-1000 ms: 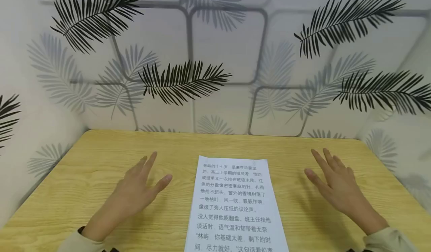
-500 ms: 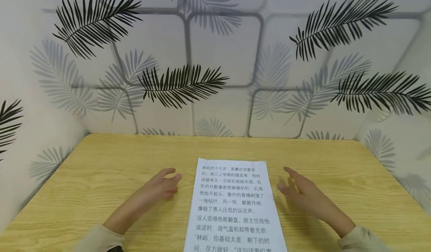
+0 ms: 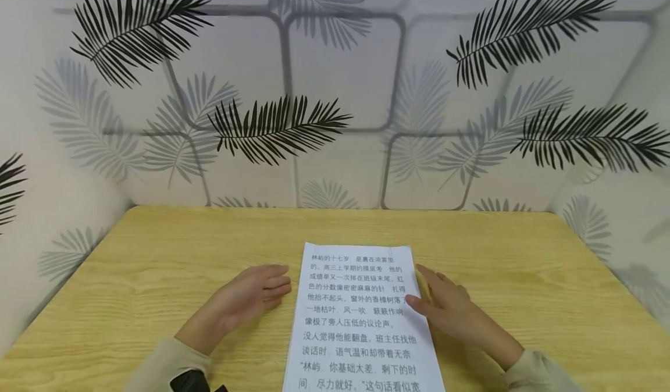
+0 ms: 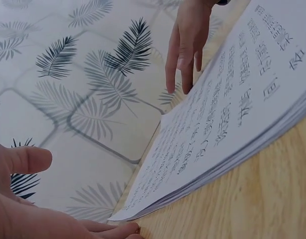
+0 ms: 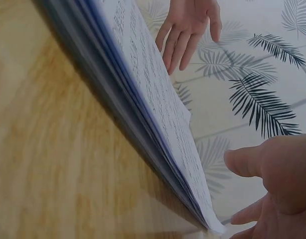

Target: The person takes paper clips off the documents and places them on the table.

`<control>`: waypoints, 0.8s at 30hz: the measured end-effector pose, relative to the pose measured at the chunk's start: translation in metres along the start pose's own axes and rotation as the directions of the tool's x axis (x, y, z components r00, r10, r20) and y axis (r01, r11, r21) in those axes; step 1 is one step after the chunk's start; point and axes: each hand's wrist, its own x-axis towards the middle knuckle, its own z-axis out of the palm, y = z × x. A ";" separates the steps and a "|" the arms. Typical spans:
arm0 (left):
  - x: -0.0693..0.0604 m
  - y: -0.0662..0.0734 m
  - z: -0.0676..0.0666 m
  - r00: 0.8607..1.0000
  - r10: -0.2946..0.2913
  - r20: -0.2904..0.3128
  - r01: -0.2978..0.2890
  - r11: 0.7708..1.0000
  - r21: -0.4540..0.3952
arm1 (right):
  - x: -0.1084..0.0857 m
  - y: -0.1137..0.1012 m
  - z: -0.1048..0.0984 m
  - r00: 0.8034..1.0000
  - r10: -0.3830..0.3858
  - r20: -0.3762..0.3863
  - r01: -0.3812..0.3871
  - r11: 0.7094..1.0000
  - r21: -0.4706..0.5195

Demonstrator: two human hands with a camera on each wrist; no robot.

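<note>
A stack of white printed paper lies on the wooden table, its top sheet covered in lines of Chinese text. Just left of its edge is my left hand, fingers extended toward the stack and thumb out of sight in the head view. My right hand is at the right edge, its thumb over the printed margin; whether it touches the paper I cannot tell. In the left wrist view, the left thumb stands apart from the fingers. The right wrist view shows the stack's layered side and the right thumb spread.
The light wooden table extends to both sides of the paper. Behind it rises a pale wall with dark and grey leaf patterns. A black band shows at the left sleeve.
Both hands have moved inward from wide apart to the two sides of the paper stack. The right thumb now reaches over the paper's edge. The stack stays in place on the table.
</note>
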 end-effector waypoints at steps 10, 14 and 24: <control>0.004 -0.002 0.002 1.000 -0.026 0.007 0.027 0.990 -0.140 | -0.002 -0.006 0.007 0.998 -0.069 -0.001 0.069 0.997 -0.027; 0.005 -0.003 0.005 1.000 -0.027 0.002 0.027 0.987 -0.160 | -0.003 -0.008 0.004 0.999 -0.043 0.017 0.043 0.999 0.017; 0.006 -0.008 0.004 0.998 -0.045 -0.036 0.036 0.972 -0.232 | 0.001 -0.013 -0.005 0.985 0.126 0.115 -0.165 0.882 0.442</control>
